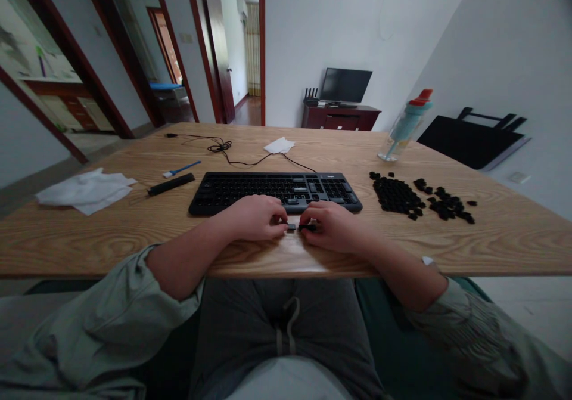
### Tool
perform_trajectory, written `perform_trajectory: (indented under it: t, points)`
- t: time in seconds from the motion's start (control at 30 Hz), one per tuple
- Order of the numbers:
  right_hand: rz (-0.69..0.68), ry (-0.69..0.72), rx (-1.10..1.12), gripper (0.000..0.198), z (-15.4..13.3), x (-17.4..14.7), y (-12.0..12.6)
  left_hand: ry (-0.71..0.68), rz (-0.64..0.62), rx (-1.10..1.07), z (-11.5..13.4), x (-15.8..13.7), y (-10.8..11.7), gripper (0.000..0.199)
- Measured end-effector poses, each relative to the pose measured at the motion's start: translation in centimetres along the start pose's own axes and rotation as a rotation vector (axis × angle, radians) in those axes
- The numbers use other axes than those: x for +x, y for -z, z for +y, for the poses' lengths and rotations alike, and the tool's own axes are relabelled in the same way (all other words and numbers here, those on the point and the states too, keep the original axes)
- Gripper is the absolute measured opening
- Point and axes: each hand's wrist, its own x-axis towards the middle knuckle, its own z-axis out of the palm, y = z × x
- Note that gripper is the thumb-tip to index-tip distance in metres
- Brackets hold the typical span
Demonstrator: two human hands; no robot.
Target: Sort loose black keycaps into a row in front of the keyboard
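A black keyboard [274, 190] with its keycaps removed lies in the middle of the wooden table [134, 233]. My left hand [257, 217] and my right hand [330, 226] rest on the table just in front of it, fingertips almost meeting. Between them they pinch a small dark part [300, 226], probably a keycap; its exact shape is too small to tell. A pile of loose black keycaps [415, 197] lies to the right of the keyboard.
A black bar-shaped tool [171, 184], a small blue brush [181, 169] and white cloths [87, 190] lie at the left. A tissue [279, 145] and a cable [232, 152] are behind the keyboard. A water bottle [404, 126] stands at the back right.
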Motion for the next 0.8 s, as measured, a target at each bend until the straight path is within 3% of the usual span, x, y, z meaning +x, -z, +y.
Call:
perform_trajectory:
  t: [0.27, 0.57, 0.8]
  points:
    - [0.074, -0.043, 0.059, 0.018, 0.1, -0.5, -0.3, -0.018, 0.005, -0.010, -0.1, 0.1, -0.1, 0.019]
    - [0.201, 0.076, 0.022, 0.017, -0.4, -0.1, -1.5, -0.051, -0.016, -0.062, 0.1, -0.1, 0.1, 0.013]
    - [0.195, 0.105, -0.038, 0.017, -0.7, 0.2, -2.2, -0.063, -0.026, -0.092, 0.2, -0.3, 0.6, 0.013]
